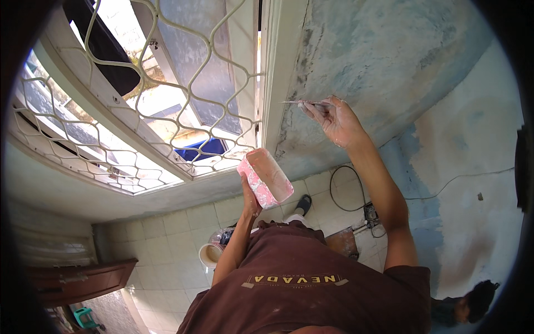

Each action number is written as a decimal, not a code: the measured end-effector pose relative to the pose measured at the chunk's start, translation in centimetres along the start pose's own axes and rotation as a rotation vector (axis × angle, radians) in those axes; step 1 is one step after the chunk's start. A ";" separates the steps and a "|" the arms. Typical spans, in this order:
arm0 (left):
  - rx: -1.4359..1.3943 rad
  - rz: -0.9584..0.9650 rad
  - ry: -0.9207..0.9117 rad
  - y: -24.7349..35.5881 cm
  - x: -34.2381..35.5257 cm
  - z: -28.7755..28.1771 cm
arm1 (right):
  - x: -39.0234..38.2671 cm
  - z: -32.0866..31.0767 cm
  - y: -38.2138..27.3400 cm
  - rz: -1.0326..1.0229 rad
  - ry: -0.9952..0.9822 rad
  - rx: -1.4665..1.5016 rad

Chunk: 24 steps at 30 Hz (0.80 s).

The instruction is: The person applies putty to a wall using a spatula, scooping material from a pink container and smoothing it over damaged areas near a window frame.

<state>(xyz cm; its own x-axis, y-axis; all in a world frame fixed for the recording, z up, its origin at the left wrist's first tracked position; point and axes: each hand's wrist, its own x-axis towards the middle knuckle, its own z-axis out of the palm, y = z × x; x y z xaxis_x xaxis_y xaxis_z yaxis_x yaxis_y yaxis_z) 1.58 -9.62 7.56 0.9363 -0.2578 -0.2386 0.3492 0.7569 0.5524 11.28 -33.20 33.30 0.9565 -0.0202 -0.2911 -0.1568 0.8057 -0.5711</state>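
Note:
My left hand (pixel 250 199) grips a rectangular pink tub (pixel 260 186) spotted with white, and its open top faces me. Pale residue coats the tub's inside walls. Raised to the right, my right hand (pixel 338 123) is closed on a thin flat blade, seen edge-on, that looks like a putty knife (pixel 293 102). The blade's tip lies over the strip where the patchy blue-grey wall (pixel 378 67) meets the cream window frame (pixel 276 67). I cannot tell whether it touches the wall. Whitish smears mark my right fingers and wrist.
A wavy metal grille (pixel 189 86) covers the window at left. On the tiled floor are a bucket of pale liquid (pixel 211 255), a black cable (pixel 332 186) and a brown board (pixel 342 242). Another person (pixel 479 300) is at lower right. A wooden cabinet (pixel 83 281) stands lower left.

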 end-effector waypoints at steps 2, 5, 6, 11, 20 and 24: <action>0.012 0.008 0.000 0.0 0.1 0.0 | 1.3 0.6 -1.2 0.045 -0.026 0.106; 0.024 0.003 0.006 0.2 -0.3 0.3 | 1.7 3.8 -5.5 0.100 -0.212 0.289; 0.022 -0.009 0.005 0.0 -0.1 -0.2 | 1.2 4.6 -7.0 0.127 -0.292 0.324; 0.010 -0.014 0.039 0.3 -0.7 -0.7 | -2.0 5.1 -6.7 -0.026 -0.434 0.302; 0.008 0.044 -0.005 0.7 -0.6 -0.4 | 3.5 -5.4 0.4 -0.041 -0.066 0.019; -0.010 0.029 -0.003 0.6 -0.6 -0.5 | 2.7 1.0 -3.6 -0.060 -0.149 0.154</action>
<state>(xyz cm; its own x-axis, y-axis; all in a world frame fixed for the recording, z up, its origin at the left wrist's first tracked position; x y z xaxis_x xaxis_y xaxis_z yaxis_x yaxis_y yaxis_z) 1.19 -8.68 7.60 0.9462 -0.2376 -0.2198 0.3214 0.7701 0.5511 14.68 -35.55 35.35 0.9905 0.0074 -0.1372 -0.0699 0.8868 -0.4569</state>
